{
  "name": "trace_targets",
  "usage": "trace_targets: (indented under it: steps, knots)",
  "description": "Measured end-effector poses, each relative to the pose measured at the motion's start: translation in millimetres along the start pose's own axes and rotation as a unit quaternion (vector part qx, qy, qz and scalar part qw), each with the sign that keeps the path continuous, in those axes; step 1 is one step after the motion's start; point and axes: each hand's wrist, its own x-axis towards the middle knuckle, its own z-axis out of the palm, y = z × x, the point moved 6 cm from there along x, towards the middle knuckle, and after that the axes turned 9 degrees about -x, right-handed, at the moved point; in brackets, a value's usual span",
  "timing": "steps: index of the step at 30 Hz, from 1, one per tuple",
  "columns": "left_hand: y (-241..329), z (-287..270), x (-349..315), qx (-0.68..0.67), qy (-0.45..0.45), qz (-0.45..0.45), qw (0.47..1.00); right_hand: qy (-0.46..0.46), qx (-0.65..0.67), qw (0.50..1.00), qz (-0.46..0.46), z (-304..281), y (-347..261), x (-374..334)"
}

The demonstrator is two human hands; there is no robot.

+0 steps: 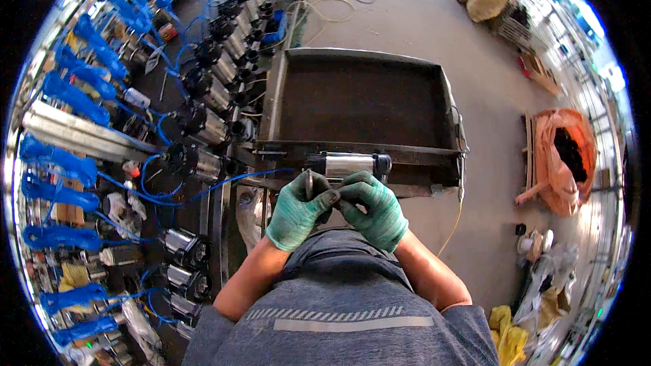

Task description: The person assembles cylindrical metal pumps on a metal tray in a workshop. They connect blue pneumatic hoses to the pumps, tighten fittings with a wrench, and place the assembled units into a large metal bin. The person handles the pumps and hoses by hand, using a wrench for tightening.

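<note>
My left hand (pixel 297 211), in a green glove with darkened fingertips, is closed around a thin, dark part with a rounded edge (pixel 310 184). Most of that part is hidden by the fingers, so its kind does not show. My right hand (pixel 372 210), gloved the same way, is pinched against the left fingertips; what it grips there is too small to make out. Just beyond both hands a silver cylindrical motor (pixel 349 165) with black ends lies crosswise on the near ledge of a dark metal trough (pixel 366 54). A blue cable (pixel 237 177) runs toward it from the left.
Rows of similar motors (pixel 215 125) line the bench on my left, with blue tools or holders (pixel 64 159) and cables beyond. An orange lined container (pixel 583 146) with dark contents stands on the floor at right. Sacks (pixel 487 3) lie far right; yellow cloth (pixel 508 335) is near right.
</note>
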Motion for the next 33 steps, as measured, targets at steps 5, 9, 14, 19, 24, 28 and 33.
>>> trace_targets:
  steps: [5, 9, 14, 19, 24, 28, 33]
  knots:
    - [-3.4, -10.7, -9.8, -0.002, 0.029, -0.001, 1.0, -0.02, 0.024, 0.999, 0.031, 13.6, -2.8, 4.5]
    - [-6.2, -18.1, -19.9, 0.002, 0.032, 0.012, 0.999, -0.006, 0.155, 0.975, 0.159, 20.0, 6.9, 9.9]
    - [19.8, -4.8, -33.2, 0.202, 0.002, 0.069, 0.977, -0.022, 0.076, 0.997, -0.009, 14.1, -16.9, 35.5]
    - [34.0, 3.7, -39.2, 0.288, -0.026, 0.17, 0.942, -0.085, 0.236, 0.964, 0.092, 21.4, -23.8, 29.4]
    - [30.4, 3.6, -40.5, 0.253, -0.05, 0.135, 0.957, -0.088, 0.277, 0.95, 0.116, 23.0, -21.0, 23.4]
    - [29.8, 3.7, -43.9, 0.245, -0.059, 0.096, 0.963, -0.09, 0.241, 0.962, 0.087, 20.1, -27.2, 23.5]
    - [20.5, -0.4, -48.3, 0.142, -0.04, -0.017, 0.989, -0.036, 0.072, 0.992, -0.096, 12.7, -32.1, 28.1]
